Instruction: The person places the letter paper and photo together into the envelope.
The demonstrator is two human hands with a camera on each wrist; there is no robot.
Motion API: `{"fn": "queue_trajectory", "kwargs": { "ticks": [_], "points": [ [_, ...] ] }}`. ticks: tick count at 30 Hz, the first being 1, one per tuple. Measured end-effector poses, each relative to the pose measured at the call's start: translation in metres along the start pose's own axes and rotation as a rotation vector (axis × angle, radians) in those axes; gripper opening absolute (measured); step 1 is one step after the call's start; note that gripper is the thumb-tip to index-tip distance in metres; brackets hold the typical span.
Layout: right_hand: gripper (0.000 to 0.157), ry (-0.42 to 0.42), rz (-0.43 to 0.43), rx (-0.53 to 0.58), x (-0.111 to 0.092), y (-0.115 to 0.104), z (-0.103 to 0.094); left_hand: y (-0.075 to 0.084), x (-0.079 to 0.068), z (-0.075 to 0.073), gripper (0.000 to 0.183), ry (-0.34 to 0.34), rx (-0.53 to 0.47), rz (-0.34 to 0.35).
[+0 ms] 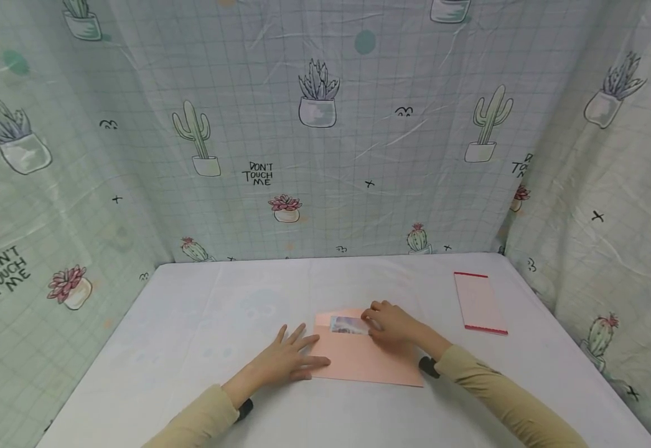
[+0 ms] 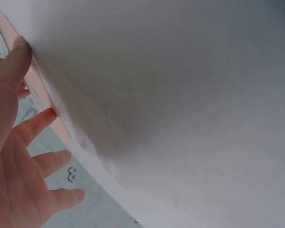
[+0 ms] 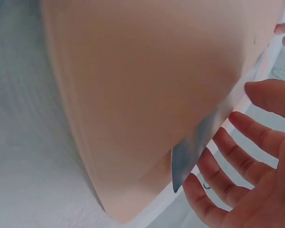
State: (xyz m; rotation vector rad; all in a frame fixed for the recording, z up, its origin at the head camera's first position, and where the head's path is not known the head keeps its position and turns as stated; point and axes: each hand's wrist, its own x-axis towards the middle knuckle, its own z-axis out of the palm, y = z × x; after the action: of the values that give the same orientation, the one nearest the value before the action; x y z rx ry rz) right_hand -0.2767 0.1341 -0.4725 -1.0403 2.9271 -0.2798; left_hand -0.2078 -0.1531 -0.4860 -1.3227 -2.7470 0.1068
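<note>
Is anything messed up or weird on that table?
Nothing stands out: I see no spills or tears. The picture card sticks partly out of the pink envelope, but the right hand is touching it, so that seems ordinary. The red-edged pink rectangle just lies off to the right.

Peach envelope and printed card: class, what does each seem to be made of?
The peach envelope looks like matte paper: thin edges, soft shading without glare. The printed card is probably stiff paper, perhaps glossy: crisp corner, pale sheen; plastic can't be ruled out.
</note>
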Motion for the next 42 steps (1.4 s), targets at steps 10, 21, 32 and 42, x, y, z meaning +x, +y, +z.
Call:
{"fn": "queue_trajectory", "kwargs": {
  "ticks": [10,21,32,42],
  "points": [
    [0.039,-0.03,-0.027,-0.076,0.0,-0.001,0.007,0.001,0.001,-0.003,0.043,-0.062,0.065,-0.001],
    [0.041,-0.034,-0.061,-0.06,-0.004,-0.003,0.003,-0.003,0.003,-0.005,0.043,-0.097,0.056,-0.007],
    [0.044,-0.08,-0.088,-0.05,-0.009,-0.009,0.005,-0.002,0.004,-0.011,0.045,-0.083,0.039,-0.014],
    [0.043,-0.082,-0.151,-0.079,-0.014,-0.013,0.003,-0.007,0.009,-0.007,0.051,-0.125,0.014,-0.06]
  ]
}}
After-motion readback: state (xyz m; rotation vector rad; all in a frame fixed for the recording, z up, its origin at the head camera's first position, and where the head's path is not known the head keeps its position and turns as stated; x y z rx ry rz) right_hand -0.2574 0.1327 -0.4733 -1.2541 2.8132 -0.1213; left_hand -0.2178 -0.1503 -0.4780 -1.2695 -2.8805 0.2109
